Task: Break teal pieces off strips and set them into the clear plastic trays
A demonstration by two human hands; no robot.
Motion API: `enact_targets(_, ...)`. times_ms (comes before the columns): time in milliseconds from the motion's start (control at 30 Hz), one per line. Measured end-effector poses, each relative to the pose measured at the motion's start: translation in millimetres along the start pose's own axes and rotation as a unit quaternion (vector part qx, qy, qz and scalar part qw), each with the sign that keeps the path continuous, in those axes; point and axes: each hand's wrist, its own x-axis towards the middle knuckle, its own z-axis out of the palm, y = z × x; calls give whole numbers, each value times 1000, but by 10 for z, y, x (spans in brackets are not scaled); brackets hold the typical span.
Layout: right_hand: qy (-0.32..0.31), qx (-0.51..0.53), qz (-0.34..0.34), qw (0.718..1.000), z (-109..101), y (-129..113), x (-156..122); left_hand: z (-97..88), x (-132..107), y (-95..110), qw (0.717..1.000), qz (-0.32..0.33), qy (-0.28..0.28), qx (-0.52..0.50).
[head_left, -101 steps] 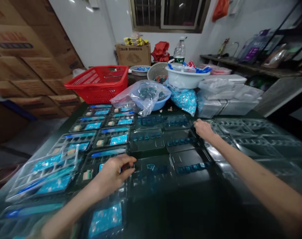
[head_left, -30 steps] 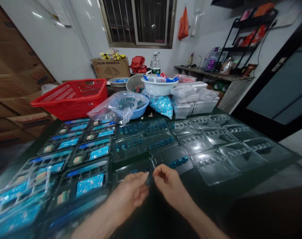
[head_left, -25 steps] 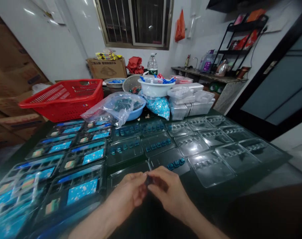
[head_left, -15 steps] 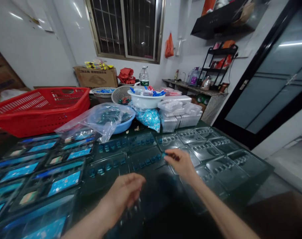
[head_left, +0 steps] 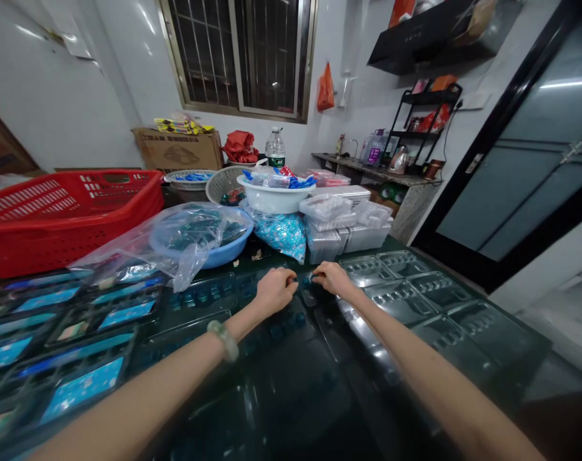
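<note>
My left hand [head_left: 275, 291], with a pale green bangle [head_left: 223, 340] at the wrist, is closed at the far middle of the table. Its fingertips are pinched, and what they hold is too small to make out. Close on its right, my right hand [head_left: 333, 279] pinches a small teal piece [head_left: 310, 278] low over a clear plastic tray. Similar teal pieces [head_left: 209, 293] sit in a row of small hollows in a tray to the left. Clear trays [head_left: 483, 320] with bare hollows lie on the right.
Trays with blue cards [head_left: 82, 387] cover the left of the dark table. Along the back stand a red basket [head_left: 70, 237], a blue basin [head_left: 226, 246] under plastic film, a white bowl [head_left: 274, 198], a blue patterned bag [head_left: 281, 237] and stacked clear boxes [head_left: 346, 234].
Both hands have moved to the far row of trays, the left one forward and right, the right one slightly forward. They are now close together. The view has shifted slightly.
</note>
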Motion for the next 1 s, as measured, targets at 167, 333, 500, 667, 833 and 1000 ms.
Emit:
enact_targets(167, -48, -44, -23, 998, -52, -24, -7, 146, 136, 45, 995, 23, -27, 92)
enact_targets(333, -67, -86, -14, 994, -58, -107, -33, 297, 234, 76, 984, 38, -57, 164)
enact_targets(500, -81, -112, 4, 990, -44, -161, -40, 395, 313, 71, 974, 42, -80, 208)
enact_targets(667, -91, -137, 48, 985, -53, -265, -29, 420, 308, 125, 969, 34, -72, 234)
enact_targets(833, -103, -154, 95, 978, -129, -454, -56, 303, 194, 349, 973, 41, -52, 223)
enact_targets(1000, -110, -155, 107, 976, -219, -547, -177, -274, -77, 407, 985, 18, -18, 172)
